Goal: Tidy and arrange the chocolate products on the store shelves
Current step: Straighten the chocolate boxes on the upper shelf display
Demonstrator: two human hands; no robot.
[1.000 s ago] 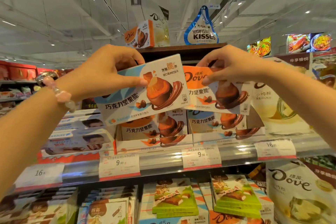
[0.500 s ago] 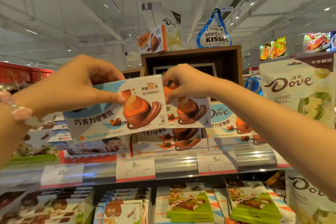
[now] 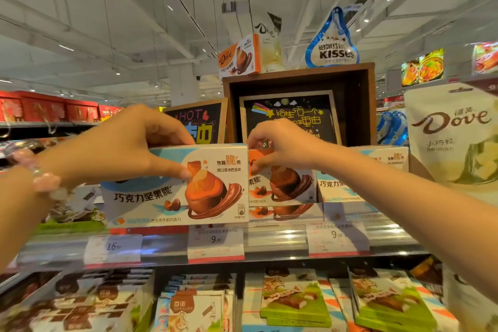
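A person's view, looking up at a store shelf (image 3: 269,244) of chocolate. The left hand (image 3: 121,143) pinches a blue and white chocolate box (image 3: 172,186) at its upper left, thumb pressed on the printed front and fingers curled over the top edge. The box is held upright, facing the viewer, its long axis running left to right, just in front of the shelf's front row. Immediately to its right, touching or nearly so, an orange chocolate box (image 3: 280,183) stands in the row; the right hand (image 3: 280,145) grips its top left corner, thumb in front, fingers bent over the top. A second orange box lies under it. Further right stands another blue and white box (image 3: 377,170), partly hidden by the right forearm. Price tags (image 3: 215,244) line the shelf rail below. The blue box sits left of the orange one, so the left hand is the nearer one for setting it down; its slot appears to lie straight ahead and slightly down, beside the orange stack.
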